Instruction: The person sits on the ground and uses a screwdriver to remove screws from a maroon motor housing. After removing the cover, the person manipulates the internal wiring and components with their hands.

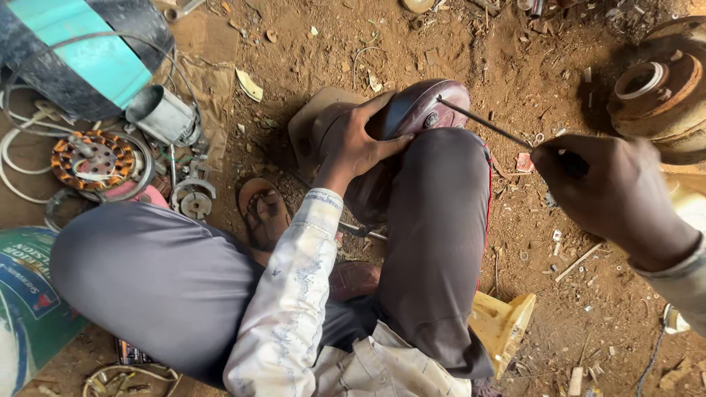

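My left hand (pixel 358 143) rests flat on a round maroon motor housing (pixel 426 106) wedged against my right knee on the dirt ground. My right hand (pixel 618 191) is closed around the handle of a long thin screwdriver (pixel 482 123). Its shaft slants up to the left, and its tip touches a screw point on top of the housing. The handle is hidden inside my fist. I sit cross-legged in grey trousers, with a sandalled foot (pixel 263 213) between my knees.
A copper-wound stator (pixel 92 158) and a small metal cylinder (pixel 162 114) lie at left among white wires. A black and teal drum (pixel 81 51) stands at top left. A rusty round casing (pixel 658 92) sits at right. A yellow plastic piece (pixel 504 323) lies by my thigh.
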